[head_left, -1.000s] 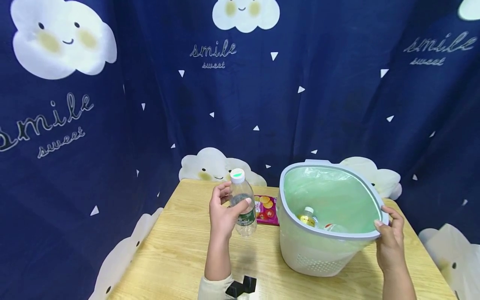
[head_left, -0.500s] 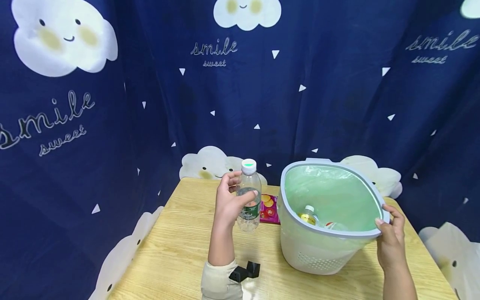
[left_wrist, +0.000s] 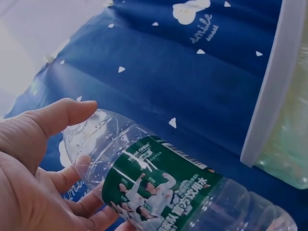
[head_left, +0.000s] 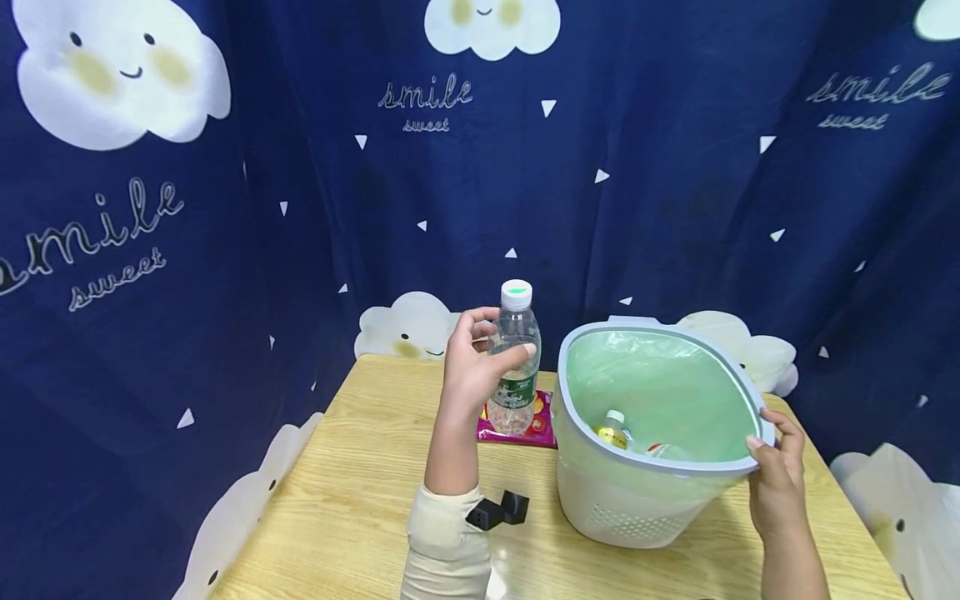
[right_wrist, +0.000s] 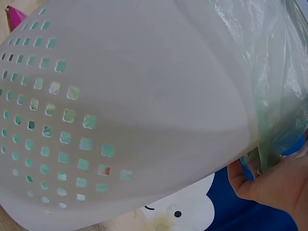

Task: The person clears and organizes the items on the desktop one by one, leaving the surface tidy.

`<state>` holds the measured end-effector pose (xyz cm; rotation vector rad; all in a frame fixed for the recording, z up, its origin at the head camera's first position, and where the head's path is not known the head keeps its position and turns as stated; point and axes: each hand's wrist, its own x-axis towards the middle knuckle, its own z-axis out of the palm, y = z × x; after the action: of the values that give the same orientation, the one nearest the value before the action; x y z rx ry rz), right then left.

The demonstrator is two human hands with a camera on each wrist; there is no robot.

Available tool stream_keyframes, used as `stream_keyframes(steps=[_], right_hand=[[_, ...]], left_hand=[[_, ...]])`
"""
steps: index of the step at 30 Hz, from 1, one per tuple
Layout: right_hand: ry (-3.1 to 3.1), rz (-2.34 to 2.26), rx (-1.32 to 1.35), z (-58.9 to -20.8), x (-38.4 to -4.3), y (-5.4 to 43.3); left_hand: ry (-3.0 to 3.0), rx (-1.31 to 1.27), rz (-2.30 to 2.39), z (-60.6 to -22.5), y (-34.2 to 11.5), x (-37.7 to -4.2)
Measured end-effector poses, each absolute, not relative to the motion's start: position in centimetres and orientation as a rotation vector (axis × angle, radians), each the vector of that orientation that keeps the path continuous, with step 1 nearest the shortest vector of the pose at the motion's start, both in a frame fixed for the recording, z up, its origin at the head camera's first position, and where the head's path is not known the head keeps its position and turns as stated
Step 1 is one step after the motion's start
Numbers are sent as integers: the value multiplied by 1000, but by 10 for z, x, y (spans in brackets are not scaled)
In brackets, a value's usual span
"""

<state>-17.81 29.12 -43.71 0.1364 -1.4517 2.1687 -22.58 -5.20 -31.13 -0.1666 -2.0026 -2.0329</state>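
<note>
My left hand [head_left: 477, 367] grips a clear plastic bottle [head_left: 516, 337] with a white cap and a green label, held upright above the table. In the left wrist view the thumb and fingers wrap the shoulder of the bottle [left_wrist: 154, 178]. To its right stands a white waste bin [head_left: 622, 508] with a grey-blue rim and a green bag lining [head_left: 667, 383]. My right hand [head_left: 780, 475] pinches the bin's rim at its right corner. Inside the bin lie a bottle with a yellow label [head_left: 612, 433] and another clear item with red on it [head_left: 660, 451].
A magenta snack packet [head_left: 543, 429] lies on the wooden table [head_left: 360, 483], behind the bottle and left of the bin. Behind the table hangs a dark blue curtain [head_left: 637, 167] with cloud prints.
My left hand has lifted the bottle and carried it right, toward the bin, so that it now overlaps the snack packet in the head view. My right hand stays on the rim.
</note>
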Motion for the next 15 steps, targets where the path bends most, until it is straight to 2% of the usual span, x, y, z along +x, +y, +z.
stream_keyframes(steps=[15], right_hand=[[-1451, 2181, 173, -439, -178, 293]], left_hand=[[-2020, -279, -2037, -271, -34, -250]])
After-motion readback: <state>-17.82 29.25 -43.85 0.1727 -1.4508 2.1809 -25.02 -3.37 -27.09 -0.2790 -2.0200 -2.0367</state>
